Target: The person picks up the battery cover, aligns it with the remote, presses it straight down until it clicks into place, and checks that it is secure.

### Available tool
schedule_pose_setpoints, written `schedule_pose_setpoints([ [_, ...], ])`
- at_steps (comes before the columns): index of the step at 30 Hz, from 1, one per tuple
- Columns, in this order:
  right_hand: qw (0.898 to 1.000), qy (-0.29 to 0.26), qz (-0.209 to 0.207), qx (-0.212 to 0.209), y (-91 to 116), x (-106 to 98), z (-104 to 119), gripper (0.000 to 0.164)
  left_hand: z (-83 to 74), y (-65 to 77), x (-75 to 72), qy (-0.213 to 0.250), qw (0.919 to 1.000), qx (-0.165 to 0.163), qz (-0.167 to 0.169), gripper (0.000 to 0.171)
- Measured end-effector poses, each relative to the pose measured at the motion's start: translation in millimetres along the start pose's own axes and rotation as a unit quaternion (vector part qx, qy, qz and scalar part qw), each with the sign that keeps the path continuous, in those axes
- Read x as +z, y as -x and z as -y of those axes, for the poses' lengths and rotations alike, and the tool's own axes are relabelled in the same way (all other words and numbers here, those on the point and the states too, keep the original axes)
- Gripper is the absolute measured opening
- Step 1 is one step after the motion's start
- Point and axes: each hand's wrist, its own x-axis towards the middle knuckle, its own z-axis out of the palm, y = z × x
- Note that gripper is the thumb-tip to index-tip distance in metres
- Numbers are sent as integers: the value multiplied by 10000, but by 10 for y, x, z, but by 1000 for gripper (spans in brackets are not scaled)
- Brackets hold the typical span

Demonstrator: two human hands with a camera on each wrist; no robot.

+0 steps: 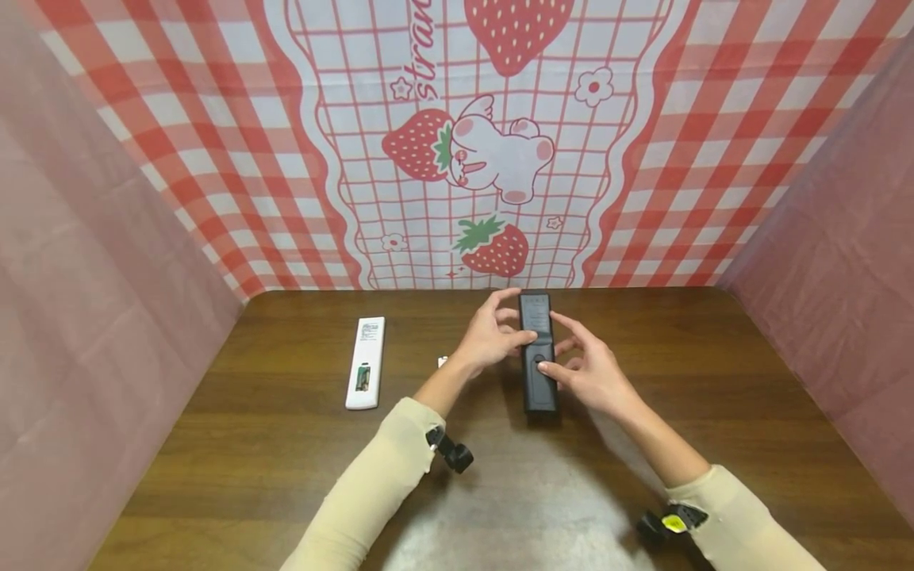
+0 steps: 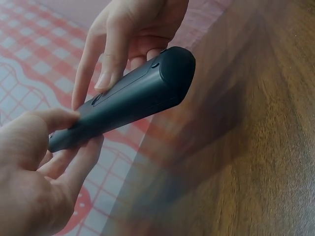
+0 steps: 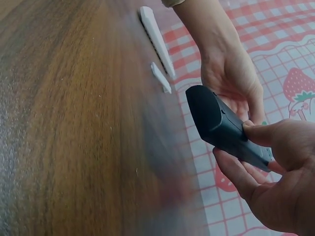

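Note:
A black remote control (image 1: 540, 392) is held up over the table, its back with the printed label and battery cover towards me. My left hand (image 1: 487, 336) grips its upper part from the left, thumb across the back and fingers along the far side. From the right, my right hand (image 1: 598, 376) holds the lower half, with the thumb on the battery cover near its round notch. In the left wrist view the cover's outline shows closed on the remote (image 2: 133, 101). Both hands' fingers curl partly beneath it in the right wrist view.
On the wooden table (image 1: 286, 476) at left lies a white remote control (image 1: 370, 341), back up, its battery compartment uncovered. A small white flat piece (image 3: 160, 77) lies beside it, mostly behind my left wrist in the head view. A checked strawberry cloth (image 1: 500, 174) hangs behind.

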Motion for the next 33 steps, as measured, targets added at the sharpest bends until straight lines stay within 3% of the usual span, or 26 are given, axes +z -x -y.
schedule_pose_setpoints([
  [13, 9999, 84, 55, 126, 18, -29, -5, 83, 44, -3, 51, -20, 9998, -51, -179, 78],
  [23, 9992, 102, 218, 321, 41, -17, -35, 84, 76, 52, 55, -117, 9999, -28, -96, 79],
  [33, 9991, 177, 329, 211, 66, -22, -85, 84, 92, 66, 47, -139, 9998, -140, 53, 79],
])
